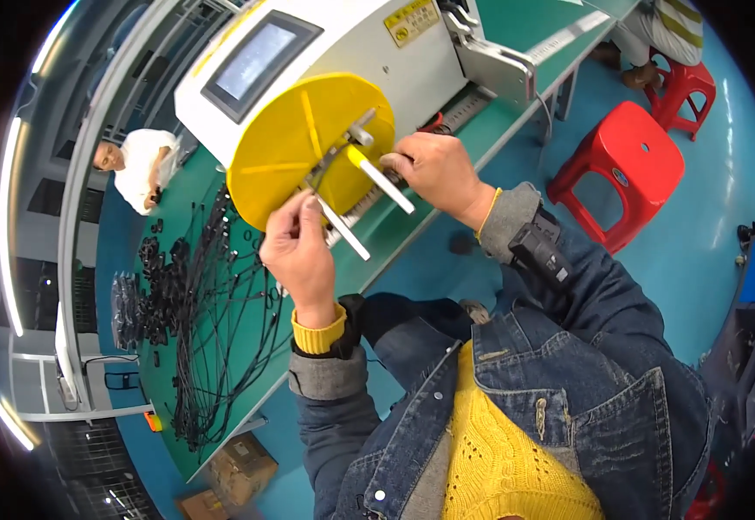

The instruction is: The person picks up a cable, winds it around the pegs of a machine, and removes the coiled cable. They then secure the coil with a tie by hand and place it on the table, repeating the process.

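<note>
A white winding machine with a yellow disc (265, 178) stands in front of me on the green table. Two white rods (383, 184) stick out from the disc toward me, one with a yellow base. My left hand (301, 251) is closed at the disc's lower edge, its thumb and finger pinching a thin black cable (329, 161) that runs up toward the disc's middle. Close beside the rod with the yellow base, my right hand (447, 173) has its fingers curled in. What lies inside its fingers is hidden, though something dark shows near the fingertips.
Many black cables (208, 321) lie heaped on the green table (162, 381) to the left. The machine carries a screen (260, 65). Red stools (633, 165) stand on the blue floor at right. Another person (145, 165) is across the table; cardboard boxes (243, 468) sit below it.
</note>
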`<state>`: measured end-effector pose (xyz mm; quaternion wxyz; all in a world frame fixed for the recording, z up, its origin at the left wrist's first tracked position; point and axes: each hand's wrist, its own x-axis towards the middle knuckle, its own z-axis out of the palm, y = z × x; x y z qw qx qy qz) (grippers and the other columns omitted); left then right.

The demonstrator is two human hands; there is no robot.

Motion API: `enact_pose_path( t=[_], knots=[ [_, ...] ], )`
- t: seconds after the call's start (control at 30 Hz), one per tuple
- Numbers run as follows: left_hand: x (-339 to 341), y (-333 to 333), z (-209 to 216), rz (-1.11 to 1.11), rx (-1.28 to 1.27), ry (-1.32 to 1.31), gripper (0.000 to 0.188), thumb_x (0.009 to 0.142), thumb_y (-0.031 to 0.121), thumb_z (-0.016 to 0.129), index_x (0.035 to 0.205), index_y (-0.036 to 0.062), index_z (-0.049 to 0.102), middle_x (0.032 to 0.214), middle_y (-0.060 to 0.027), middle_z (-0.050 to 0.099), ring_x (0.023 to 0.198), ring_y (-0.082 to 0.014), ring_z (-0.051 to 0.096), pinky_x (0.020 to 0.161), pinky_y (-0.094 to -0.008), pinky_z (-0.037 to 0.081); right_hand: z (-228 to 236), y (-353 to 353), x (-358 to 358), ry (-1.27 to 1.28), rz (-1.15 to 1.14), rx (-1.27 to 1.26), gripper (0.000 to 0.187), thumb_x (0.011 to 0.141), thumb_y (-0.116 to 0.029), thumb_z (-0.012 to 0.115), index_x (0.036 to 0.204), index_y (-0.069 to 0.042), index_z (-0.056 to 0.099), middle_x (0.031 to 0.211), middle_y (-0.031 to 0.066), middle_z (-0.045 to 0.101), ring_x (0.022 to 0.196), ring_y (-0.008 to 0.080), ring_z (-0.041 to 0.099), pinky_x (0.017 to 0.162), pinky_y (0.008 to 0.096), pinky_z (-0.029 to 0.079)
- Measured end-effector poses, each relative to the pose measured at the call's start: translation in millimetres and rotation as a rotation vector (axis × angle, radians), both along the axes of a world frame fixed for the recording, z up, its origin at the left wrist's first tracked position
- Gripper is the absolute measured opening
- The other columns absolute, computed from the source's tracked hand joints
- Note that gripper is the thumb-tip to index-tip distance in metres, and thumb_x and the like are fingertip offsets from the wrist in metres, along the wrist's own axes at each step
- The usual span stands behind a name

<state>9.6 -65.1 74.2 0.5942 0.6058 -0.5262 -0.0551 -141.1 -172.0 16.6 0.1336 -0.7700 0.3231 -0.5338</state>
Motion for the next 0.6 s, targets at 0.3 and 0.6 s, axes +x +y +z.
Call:
enact_pose_path(
  t=[0.3,0.6],
  knots=[
    [3.8,-2.1,-3.6,-0.015,-0.022,0.088,0.013,0.083,0.005,0.06,0.093,-0.0025,0.065,0.064,0.001,0.056,0.052,-0.0032,0.045,0.046,-0.0182,0.036,-49.8,23.5,-71.7,0.145,-0.028,0.3,0.021,0.078,-0.02,0.061,0.071,-0.001,0.061,0.064,0.0172,0.055,0.056,0.0317,0.054,0.051,0.0366,0.042],
    [9.0,22.4,0.3,0.122,-0.143,-0.338,0.015,0.08,0.002,0.061,0.094,-0.0031,0.063,0.07,-0.0064,0.059,0.054,-0.0106,0.051,0.05,-0.0216,0.042,-52.9,51.5,-87.2,0.123,0.051,0.474,0.021,0.077,-0.019,0.06,0.073,0.002,0.06,0.062,0.0183,0.055,0.054,0.0298,0.055,0.05,0.0354,0.042]
  ],
)
